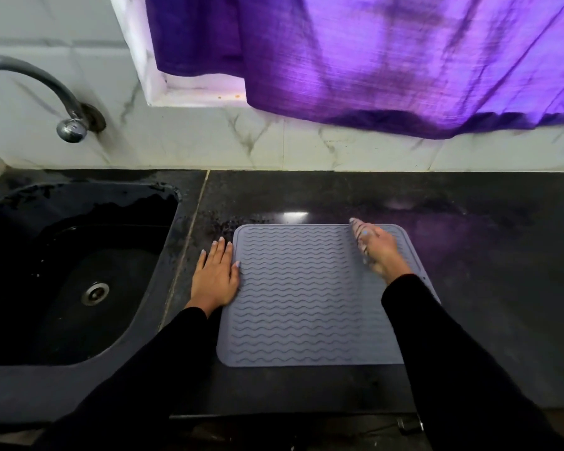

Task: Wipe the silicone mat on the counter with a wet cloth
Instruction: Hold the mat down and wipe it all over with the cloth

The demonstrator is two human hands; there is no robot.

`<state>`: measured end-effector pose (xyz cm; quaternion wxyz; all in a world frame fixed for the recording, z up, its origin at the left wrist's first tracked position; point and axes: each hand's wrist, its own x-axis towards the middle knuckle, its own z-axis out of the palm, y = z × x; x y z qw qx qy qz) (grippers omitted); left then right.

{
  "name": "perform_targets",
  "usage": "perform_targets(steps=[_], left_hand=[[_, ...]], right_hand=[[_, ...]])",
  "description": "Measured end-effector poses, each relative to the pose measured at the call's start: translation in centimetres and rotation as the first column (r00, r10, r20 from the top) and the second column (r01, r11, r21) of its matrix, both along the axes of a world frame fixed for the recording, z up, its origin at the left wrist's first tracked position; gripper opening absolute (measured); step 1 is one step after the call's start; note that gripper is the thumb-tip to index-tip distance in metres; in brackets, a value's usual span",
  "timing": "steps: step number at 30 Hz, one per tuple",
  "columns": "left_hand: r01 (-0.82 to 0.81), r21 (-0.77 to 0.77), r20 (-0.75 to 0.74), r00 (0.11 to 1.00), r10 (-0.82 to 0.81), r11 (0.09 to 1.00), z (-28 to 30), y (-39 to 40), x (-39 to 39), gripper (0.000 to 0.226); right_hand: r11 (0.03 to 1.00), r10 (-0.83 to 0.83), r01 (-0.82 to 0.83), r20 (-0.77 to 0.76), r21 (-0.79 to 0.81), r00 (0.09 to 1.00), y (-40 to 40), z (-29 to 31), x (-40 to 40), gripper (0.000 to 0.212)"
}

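Note:
A grey silicone mat [300, 297] with wavy ridges lies flat on the black counter [485, 271]. My left hand [215, 278] rests flat on the counter against the mat's left edge, fingers straight, with the thumb touching the rim. My right hand [380, 252] is over the mat's far right corner and is blurred by motion. A pale, speckled cloth [358, 236] shows at its fingertips, and the fingers appear to grip it against the mat. Most of the cloth is hidden under the hand.
A black sink [79, 271] with a steel drain is set into the counter on the left. A chrome tap [69, 125] comes out of the marble-tiled wall above it. A purple curtain [388, 60] hangs above the back of the counter. Dark specks lie by the mat's far left corner.

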<state>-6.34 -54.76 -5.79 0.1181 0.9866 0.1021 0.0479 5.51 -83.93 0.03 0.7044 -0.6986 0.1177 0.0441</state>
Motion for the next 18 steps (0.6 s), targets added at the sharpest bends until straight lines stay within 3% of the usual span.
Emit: perform_targets(steps=[2,3,5,7,8,10,11,12,15,18], left_hand=[[0.003,-0.006,-0.013,1.0,-0.003,1.0,0.1,0.0,0.0,0.081],[0.003,-0.007,-0.011,1.0,-0.003,1.0,0.2,0.0,0.0,0.08],[0.006,-0.004,-0.016,1.0,-0.006,1.0,0.2,0.0,0.0,0.073],[0.009,-0.007,-0.025,1.0,-0.01,1.0,0.1,0.1,0.0,0.072],[0.01,-0.008,-0.027,1.0,-0.01,1.0,0.0,0.1,0.0,0.073],[0.012,-0.009,-0.027,1.0,-0.013,1.0,0.0,0.2,0.0,0.077],[0.012,-0.012,-0.03,0.999,-0.013,1.0,0.0,0.2,0.0,0.077],[0.012,-0.016,-0.031,0.999,-0.013,1.0,0.0,0.2,0.0,0.074],[0.016,-0.018,-0.031,0.999,-0.017,1.0,0.0,0.1,0.0,0.069],[0.007,-0.007,-0.023,1.0,-0.008,1.0,-0.1,0.1,-0.1,0.078]], right_hand=[[0.97,-0.158,0.176,-0.116,0.168,0.981,0.3,1.2,0.8,0.015],[0.974,-0.18,0.19,-0.093,0.121,0.979,1.1,1.4,0.8,0.016],[0.981,-0.148,0.154,0.059,-0.114,0.987,3.6,1.7,-0.5,0.026],[0.913,0.03,0.072,0.24,-0.403,0.97,6.2,0.6,-2.4,0.03],[0.819,0.16,0.019,0.26,-0.573,0.952,7.2,-0.6,-3.4,0.031],[0.506,0.356,-0.032,0.175,-0.862,0.918,8.7,-2.9,-4.9,0.044],[0.374,0.382,-0.016,0.139,-0.927,0.914,8.9,-3.7,-5.1,0.053],[0.305,0.381,-0.002,0.12,-0.952,0.917,9.0,-4.0,-5.1,0.058],[0.257,0.382,-0.046,0.058,-0.965,0.922,9.0,-4.0,-4.3,0.06],[0.327,0.444,-0.056,0.101,-0.943,0.89,8.5,-3.5,-3.7,0.059]])
